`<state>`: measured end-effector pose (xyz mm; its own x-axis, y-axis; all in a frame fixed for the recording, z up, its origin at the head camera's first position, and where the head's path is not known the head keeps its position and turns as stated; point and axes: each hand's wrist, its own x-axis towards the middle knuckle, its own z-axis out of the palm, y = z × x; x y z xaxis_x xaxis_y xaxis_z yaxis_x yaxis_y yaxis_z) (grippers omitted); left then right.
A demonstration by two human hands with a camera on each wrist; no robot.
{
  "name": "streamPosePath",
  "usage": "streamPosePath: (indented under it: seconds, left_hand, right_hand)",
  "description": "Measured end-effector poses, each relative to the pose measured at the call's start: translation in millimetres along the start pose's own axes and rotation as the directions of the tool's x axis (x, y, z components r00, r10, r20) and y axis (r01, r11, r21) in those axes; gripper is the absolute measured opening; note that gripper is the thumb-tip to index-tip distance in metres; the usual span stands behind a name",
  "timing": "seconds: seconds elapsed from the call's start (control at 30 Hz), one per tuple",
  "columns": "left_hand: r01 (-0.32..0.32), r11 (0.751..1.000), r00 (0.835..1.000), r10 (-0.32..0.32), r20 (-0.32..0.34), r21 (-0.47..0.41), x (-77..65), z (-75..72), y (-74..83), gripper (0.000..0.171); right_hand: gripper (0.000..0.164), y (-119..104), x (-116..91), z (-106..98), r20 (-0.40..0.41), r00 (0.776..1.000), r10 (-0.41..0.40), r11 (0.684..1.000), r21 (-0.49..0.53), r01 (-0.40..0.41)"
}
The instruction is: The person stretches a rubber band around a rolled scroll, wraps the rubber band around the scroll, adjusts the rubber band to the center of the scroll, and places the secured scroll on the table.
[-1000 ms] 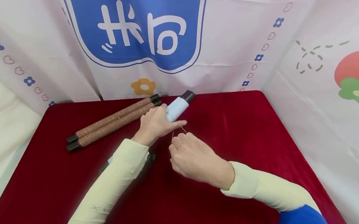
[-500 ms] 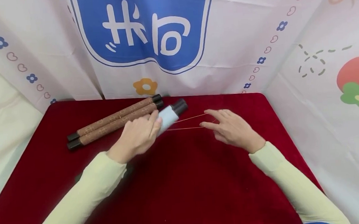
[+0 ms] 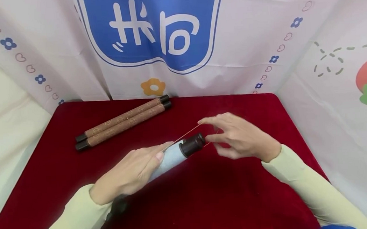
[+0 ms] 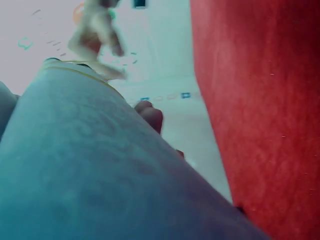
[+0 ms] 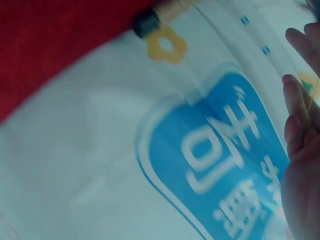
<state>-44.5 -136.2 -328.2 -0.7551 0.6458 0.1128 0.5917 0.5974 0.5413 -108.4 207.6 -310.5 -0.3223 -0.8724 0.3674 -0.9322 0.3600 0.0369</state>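
Note:
My left hand (image 3: 133,170) grips a light blue rolled scroll (image 3: 169,162) with a dark end knob (image 3: 193,144), tilted up to the right above the table. Its pale patterned surface (image 4: 100,150) fills much of the left wrist view, and part of the scroll is hidden under my hand and forearm. A thin rubber band (image 3: 184,133) runs from around the scroll to my right hand (image 3: 240,137), whose spread fingers hold it stretched beside the dark knob. In the right wrist view the fingers (image 5: 295,100) look fairly straight, with the band crossing them.
Two brown patterned scrolls (image 3: 127,121) with black ends lie side by side at the back left of the red cloth-covered table (image 3: 223,203). A white printed curtain (image 3: 235,27) stands behind and along the sides.
My right hand has gone from a bunched grip near my left hand to spread fingers farther right, stretching the band. The blue scroll has come nearer, its knob now between the band's strands.

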Motion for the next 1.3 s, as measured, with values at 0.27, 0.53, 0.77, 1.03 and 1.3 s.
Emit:
streamPosePath:
  seconds: [0.27,0.53,0.77,1.03,1.3]
  left_hand:
    - [-0.082,0.995,0.996,0.080,-0.030,-0.065,14.5,-0.1,11.2,0.052]
    - [-0.014,0.972,0.997,0.031,-0.068,0.234,45.3,8.0,-0.3,0.065]
    - [-0.042,0.881,0.985,0.115,-0.127,0.471,70.9,29.5,-5.8,0.093]
    - [0.032,0.934,0.978,0.044,-0.204,0.355,89.0,45.5,-1.9,0.094]
    - [0.056,0.989,0.976,-0.026,-0.214,0.135,89.2,60.3,-5.8,0.076]
  right_hand:
    - [0.040,-5.9,-1.8,42.5,-0.210,0.971,0.112,0.846,0.532,0.018]
    - [0.041,-23.5,10.4,32.8,0.004,0.732,0.682,0.323,0.895,-0.306]
    - [0.027,-27.1,20.1,29.4,0.138,0.640,0.756,0.307,0.789,-0.533]
    - [0.026,-24.6,20.4,42.1,0.086,0.500,0.862,0.296,0.716,-0.633]
    - [0.032,-18.1,14.0,58.4,0.037,0.426,0.904,0.271,0.720,-0.639]
